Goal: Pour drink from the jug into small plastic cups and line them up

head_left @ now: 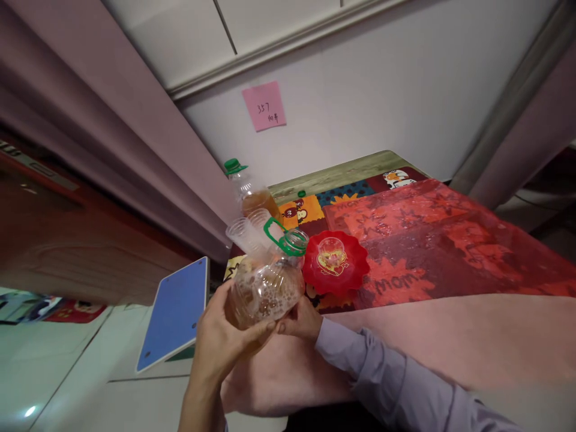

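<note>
Between both hands I hold a big clear plastic bottle (269, 288), tilted so its uncapped mouth leans toward a red scalloped plate (357, 273). Bubbles and a pale brownish liquid show inside it. A green carry handle rings its neck. My left hand (225, 327) wraps the left side of the bottle, and my right hand (300, 321) grips its lower right side. On the plate a small clear plastic cup (332, 251) stands close to the bottle's mouth. Whether liquid is flowing out cannot be made out.
Behind the held bottle are stacked clear plastic cups (245, 234) and another green-capped bottle (254, 195) with brown liquid. A loose green cap (301, 194) lies on the patterned table cover (405, 240). A blue stool (175, 315) stands left; a pink note (264, 107) hangs on the wall.
</note>
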Demonstrator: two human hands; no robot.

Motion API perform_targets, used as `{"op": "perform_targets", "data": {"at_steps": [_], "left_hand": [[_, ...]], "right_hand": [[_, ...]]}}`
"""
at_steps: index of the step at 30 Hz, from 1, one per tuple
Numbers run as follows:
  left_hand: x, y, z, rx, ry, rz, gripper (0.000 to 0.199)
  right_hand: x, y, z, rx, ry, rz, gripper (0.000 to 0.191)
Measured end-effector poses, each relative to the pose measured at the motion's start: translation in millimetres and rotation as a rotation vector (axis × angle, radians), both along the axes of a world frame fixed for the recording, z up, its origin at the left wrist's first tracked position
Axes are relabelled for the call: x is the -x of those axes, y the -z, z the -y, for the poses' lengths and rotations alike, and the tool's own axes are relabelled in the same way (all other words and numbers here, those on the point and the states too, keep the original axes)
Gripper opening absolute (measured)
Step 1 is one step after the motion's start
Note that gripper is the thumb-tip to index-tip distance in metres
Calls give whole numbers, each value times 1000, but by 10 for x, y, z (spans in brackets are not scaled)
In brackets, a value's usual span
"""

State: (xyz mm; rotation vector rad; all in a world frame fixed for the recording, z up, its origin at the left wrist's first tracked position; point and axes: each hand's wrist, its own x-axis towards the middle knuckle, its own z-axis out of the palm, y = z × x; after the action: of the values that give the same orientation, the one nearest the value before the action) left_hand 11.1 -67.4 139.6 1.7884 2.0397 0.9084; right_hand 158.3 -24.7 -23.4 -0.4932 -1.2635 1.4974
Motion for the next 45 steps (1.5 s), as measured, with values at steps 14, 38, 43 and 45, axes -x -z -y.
{"op": "perform_targets", "data": {"at_steps": [14, 38, 43, 45], "left_hand": [[-12, 4, -56, 37, 95, -117, 102], [232, 297, -50, 22, 223, -267, 110], [232, 266, -45, 39, 216, -223, 103], [213, 275, -50, 35, 189, -178, 104]], "right_hand": [[56, -65, 128, 242, -90, -280, 98], [-137, -61, 51, 124, 122, -128, 95], [-179, -201, 63, 170, 33, -126, 89], [-188, -231, 65, 192, 33, -161, 86]]}}
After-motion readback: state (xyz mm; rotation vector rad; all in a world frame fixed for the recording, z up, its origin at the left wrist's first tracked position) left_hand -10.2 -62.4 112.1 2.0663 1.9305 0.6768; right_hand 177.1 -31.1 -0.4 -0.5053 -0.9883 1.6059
